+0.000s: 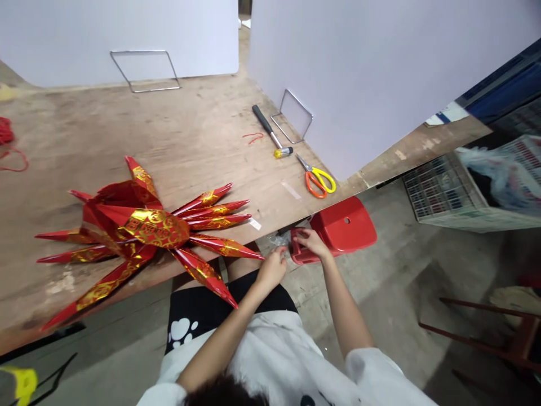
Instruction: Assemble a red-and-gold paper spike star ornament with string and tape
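A red and gold folded-paper piece (pixel 156 225) with several pointed arms lies on the wooden table (pixel 203 124), some tips reaching past its front edge. My left hand (pixel 274 268) is below that edge, over my lap, with its fingers slightly bent and apart and nothing seen in them. To its right, my right hand (pixel 311 242) has bent fingers on a small red piece (pixel 297 252) beside the red stool (pixel 349 225). Whether that piece is separate from the stool is unclear. Clear plastic (pixel 279 240) shows between the hands.
Orange-and-yellow scissors (pixel 316 179) and a hammer (pixel 270 131) lie near the table's right edge. White panels (pixel 380 67) with wire stands rise behind. Red cord (pixel 6 135) lies far left. A white crate (pixel 448 192) stands on the floor at right.
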`<act>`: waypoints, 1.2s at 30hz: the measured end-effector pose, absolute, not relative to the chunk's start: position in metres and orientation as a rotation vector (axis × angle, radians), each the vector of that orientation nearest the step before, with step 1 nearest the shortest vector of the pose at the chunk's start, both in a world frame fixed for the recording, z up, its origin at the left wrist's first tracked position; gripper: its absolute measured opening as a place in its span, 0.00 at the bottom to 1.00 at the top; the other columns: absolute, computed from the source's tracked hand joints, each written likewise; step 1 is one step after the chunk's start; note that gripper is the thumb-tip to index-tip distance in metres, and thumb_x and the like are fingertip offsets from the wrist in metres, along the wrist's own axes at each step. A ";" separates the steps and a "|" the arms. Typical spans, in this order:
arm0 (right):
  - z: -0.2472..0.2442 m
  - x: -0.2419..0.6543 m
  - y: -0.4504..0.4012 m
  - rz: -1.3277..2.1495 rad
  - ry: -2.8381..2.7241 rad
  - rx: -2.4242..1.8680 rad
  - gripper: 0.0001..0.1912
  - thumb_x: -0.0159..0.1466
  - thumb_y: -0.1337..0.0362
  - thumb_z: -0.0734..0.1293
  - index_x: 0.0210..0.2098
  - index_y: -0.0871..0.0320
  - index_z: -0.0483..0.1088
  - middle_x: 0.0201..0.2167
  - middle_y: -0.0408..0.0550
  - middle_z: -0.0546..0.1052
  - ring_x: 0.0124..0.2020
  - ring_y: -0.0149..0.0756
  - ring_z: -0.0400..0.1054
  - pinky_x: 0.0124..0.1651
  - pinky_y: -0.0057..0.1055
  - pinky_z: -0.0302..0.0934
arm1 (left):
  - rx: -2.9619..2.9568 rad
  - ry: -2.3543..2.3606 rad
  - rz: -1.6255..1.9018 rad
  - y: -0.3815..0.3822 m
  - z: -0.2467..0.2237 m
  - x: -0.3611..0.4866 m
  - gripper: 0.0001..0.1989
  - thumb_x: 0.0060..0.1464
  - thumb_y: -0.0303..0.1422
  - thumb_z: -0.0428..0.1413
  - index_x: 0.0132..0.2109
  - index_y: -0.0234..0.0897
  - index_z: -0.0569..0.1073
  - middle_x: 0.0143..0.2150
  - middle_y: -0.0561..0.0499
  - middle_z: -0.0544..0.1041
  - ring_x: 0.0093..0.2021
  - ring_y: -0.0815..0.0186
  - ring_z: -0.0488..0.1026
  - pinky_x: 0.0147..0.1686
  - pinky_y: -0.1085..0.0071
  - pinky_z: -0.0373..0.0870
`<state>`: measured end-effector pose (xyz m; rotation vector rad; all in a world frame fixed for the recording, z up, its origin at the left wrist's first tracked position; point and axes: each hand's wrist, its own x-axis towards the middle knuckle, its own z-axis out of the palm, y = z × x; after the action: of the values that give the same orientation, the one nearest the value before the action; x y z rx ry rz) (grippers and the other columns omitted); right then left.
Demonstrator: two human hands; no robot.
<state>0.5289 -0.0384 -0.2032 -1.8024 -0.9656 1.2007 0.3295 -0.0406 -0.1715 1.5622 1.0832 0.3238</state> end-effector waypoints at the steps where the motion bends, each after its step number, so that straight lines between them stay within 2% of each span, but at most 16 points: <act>1: -0.204 0.529 -0.043 1.239 -0.959 -1.791 0.18 0.44 0.58 0.75 0.31 0.62 0.75 0.31 0.49 0.79 0.36 0.40 0.73 0.45 0.37 0.67 | 1.544 1.093 0.352 -0.037 -0.180 0.332 0.21 0.51 0.18 0.48 0.52 0.31 0.71 0.51 0.38 0.75 0.53 0.56 0.72 0.57 0.55 0.64; 5: -0.197 0.525 -0.071 1.337 -0.895 -1.742 0.18 0.44 0.55 0.76 0.26 0.63 0.74 0.23 0.47 0.78 0.29 0.38 0.72 0.39 0.36 0.68 | 1.496 1.013 0.469 -0.035 -0.191 0.332 0.24 0.48 0.17 0.51 0.53 0.35 0.69 0.53 0.41 0.74 0.55 0.58 0.71 0.59 0.56 0.63; 10: -0.157 0.504 -0.096 1.318 -0.746 -1.652 0.19 0.50 0.53 0.74 0.35 0.60 0.75 0.28 0.50 0.80 0.30 0.38 0.74 0.38 0.36 0.69 | 1.431 0.757 0.557 -0.045 -0.166 0.323 0.30 0.50 0.24 0.57 0.60 0.41 0.60 0.61 0.44 0.69 0.60 0.61 0.67 0.60 0.61 0.63; 13: -0.125 0.488 -0.098 1.317 -0.707 -1.594 0.17 0.51 0.55 0.75 0.35 0.59 0.75 0.29 0.49 0.80 0.29 0.37 0.75 0.37 0.35 0.70 | 1.249 0.622 0.531 -0.051 -0.145 0.313 0.26 0.54 0.29 0.57 0.59 0.41 0.61 0.55 0.43 0.73 0.51 0.63 0.74 0.52 0.65 0.71; 16: -0.100 0.478 -0.092 1.335 -0.661 -1.525 0.17 0.49 0.56 0.76 0.33 0.60 0.76 0.27 0.49 0.80 0.26 0.35 0.74 0.34 0.33 0.70 | 1.090 0.628 0.510 -0.055 -0.130 0.304 0.19 0.54 0.32 0.57 0.53 0.40 0.67 0.51 0.44 0.75 0.42 0.65 0.78 0.43 0.68 0.75; 20: -0.081 0.479 -0.079 1.350 -0.627 -1.578 0.19 0.46 0.55 0.77 0.33 0.61 0.76 0.28 0.50 0.81 0.26 0.36 0.75 0.30 0.31 0.69 | 0.970 0.641 0.428 -0.057 -0.122 0.302 0.14 0.49 0.32 0.61 0.44 0.35 0.73 0.48 0.45 0.77 0.38 0.64 0.79 0.36 0.71 0.75; 24: -0.064 0.500 -0.064 1.442 -0.830 -1.808 0.18 0.49 0.53 0.75 0.32 0.62 0.77 0.27 0.53 0.80 0.26 0.40 0.75 0.27 0.32 0.69 | 0.800 0.692 0.435 -0.060 -0.117 0.304 0.17 0.44 0.34 0.65 0.42 0.32 0.75 0.43 0.45 0.79 0.36 0.63 0.80 0.35 0.71 0.76; 26: -0.052 0.516 -0.052 1.245 -1.005 -1.998 0.17 0.53 0.52 0.72 0.28 0.62 0.76 0.23 0.52 0.79 0.23 0.39 0.73 0.25 0.32 0.67 | 0.775 0.697 0.430 -0.060 -0.114 0.303 0.20 0.43 0.34 0.66 0.45 0.32 0.75 0.39 0.45 0.80 0.36 0.62 0.80 0.36 0.70 0.76; 28: -0.043 0.533 -0.035 0.708 -1.148 -2.141 0.16 0.59 0.53 0.66 0.28 0.62 0.76 0.23 0.52 0.78 0.23 0.39 0.72 0.29 0.33 0.67 | 0.760 0.687 0.425 -0.061 -0.110 0.301 0.23 0.43 0.35 0.66 0.47 0.32 0.75 0.39 0.45 0.81 0.37 0.60 0.80 0.37 0.68 0.76; 30: -0.040 0.548 -0.012 0.133 -1.296 -2.175 0.13 0.61 0.60 0.64 0.36 0.62 0.76 0.31 0.54 0.79 0.31 0.42 0.74 0.39 0.38 0.67 | 0.748 0.684 0.436 -0.061 -0.106 0.299 0.24 0.42 0.35 0.67 0.48 0.33 0.75 0.42 0.43 0.81 0.37 0.59 0.80 0.38 0.68 0.77; 31: -0.040 0.554 0.000 -0.034 -1.387 -2.190 0.13 0.60 0.63 0.64 0.40 0.63 0.75 0.36 0.57 0.79 0.36 0.44 0.73 0.44 0.40 0.66 | 0.745 0.684 0.442 -0.062 -0.103 0.298 0.25 0.42 0.36 0.67 0.48 0.33 0.75 0.42 0.43 0.81 0.37 0.59 0.80 0.38 0.67 0.77; 33: -0.045 0.563 0.025 -0.078 -1.589 -2.270 0.14 0.59 0.65 0.65 0.42 0.64 0.75 0.40 0.60 0.77 0.39 0.46 0.72 0.46 0.40 0.64 | 0.742 0.683 0.435 -0.063 -0.098 0.297 0.27 0.42 0.36 0.67 0.50 0.32 0.75 0.38 0.43 0.81 0.36 0.59 0.80 0.38 0.67 0.77; 36: -0.051 0.569 0.055 0.141 -1.740 -2.439 0.09 0.57 0.64 0.68 0.34 0.64 0.75 0.35 0.58 0.77 0.35 0.43 0.71 0.41 0.36 0.62 | 0.742 0.667 0.399 -0.064 -0.091 0.295 0.31 0.42 0.36 0.67 0.54 0.31 0.73 0.29 0.46 0.81 0.35 0.58 0.80 0.38 0.65 0.77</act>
<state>0.5692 0.0552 -0.0507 -2.4389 -1.7403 0.1413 0.2951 -0.0639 -0.0908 0.7422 0.6673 0.3990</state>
